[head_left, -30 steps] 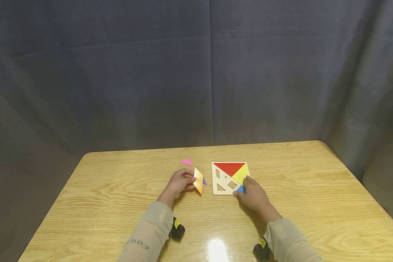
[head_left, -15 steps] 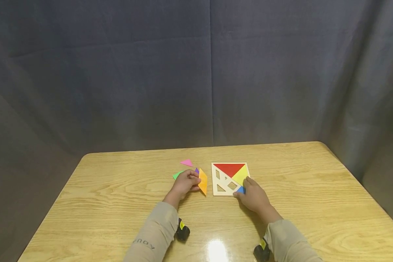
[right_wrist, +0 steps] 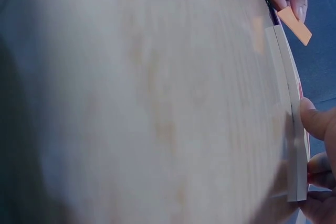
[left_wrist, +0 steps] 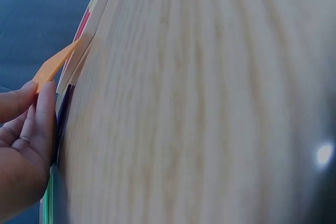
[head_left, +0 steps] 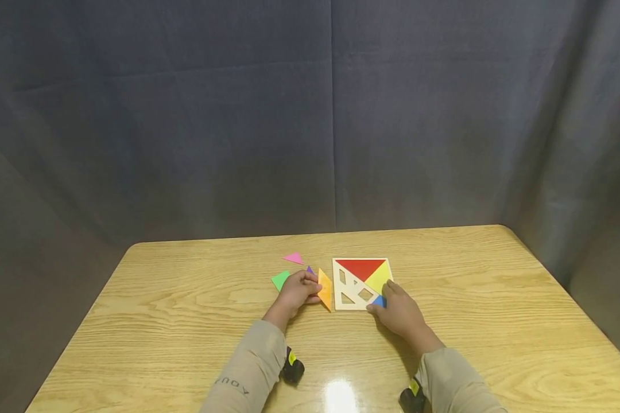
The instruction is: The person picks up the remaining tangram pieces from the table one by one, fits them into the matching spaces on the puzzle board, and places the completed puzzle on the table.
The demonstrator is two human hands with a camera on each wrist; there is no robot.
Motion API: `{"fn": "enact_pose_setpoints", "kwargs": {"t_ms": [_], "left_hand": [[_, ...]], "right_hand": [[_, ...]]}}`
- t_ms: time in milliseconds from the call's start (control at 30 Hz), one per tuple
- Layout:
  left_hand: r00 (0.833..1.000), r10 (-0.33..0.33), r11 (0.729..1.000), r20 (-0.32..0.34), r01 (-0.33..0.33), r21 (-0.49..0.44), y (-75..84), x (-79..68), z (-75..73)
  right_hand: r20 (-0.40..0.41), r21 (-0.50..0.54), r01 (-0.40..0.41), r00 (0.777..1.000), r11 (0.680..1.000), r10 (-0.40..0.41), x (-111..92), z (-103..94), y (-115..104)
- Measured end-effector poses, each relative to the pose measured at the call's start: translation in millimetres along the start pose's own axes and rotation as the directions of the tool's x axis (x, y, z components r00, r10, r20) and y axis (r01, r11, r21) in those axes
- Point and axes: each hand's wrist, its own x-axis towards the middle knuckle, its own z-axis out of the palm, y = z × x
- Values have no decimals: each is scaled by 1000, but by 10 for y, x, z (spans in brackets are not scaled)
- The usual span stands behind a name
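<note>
My left hand (head_left: 301,291) pinches an orange parallelogram tangram piece (head_left: 325,289) between thumb and fingers, tilted up on edge just left of the board. In the left wrist view the orange piece (left_wrist: 52,66) sticks out past the fingertips toward the board's edge. The wooden tangram board (head_left: 343,304) lies flat, with red (head_left: 361,268), yellow (head_left: 378,278) and blue (head_left: 379,300) pieces in it and several cut-outs showing at its left. My right hand (head_left: 403,310) grips the board's lower right corner, thumb at the front edge, partly covering the yellow and blue pieces.
Left of the board lie a pink triangle (head_left: 294,258), a green piece (head_left: 280,279) and a purple piece (head_left: 310,269), the last two partly hidden by the left hand. The wooden table (head_left: 186,321) ends at a grey curtain (head_left: 237,143) behind.
My left hand has moved right with the orange piece, bringing it close to the board's left edge and uncovering the green piece. My right hand stays on the board.
</note>
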Motion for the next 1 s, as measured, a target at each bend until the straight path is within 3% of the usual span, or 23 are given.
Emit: {"fn": "enact_pose_setpoints", "kwargs": {"t_ms": [533, 1000], "left_hand": [[999, -2, 1000, -36, 3, 20, -22, 75, 129], [995, 25, 982, -94, -7, 187, -2, 127, 248]], "right_hand": [[2, 1, -20, 1000, 1000, 20, -9, 18, -7], [1, 2, -23, 1000, 1000, 23, -9, 12, -14]]}}
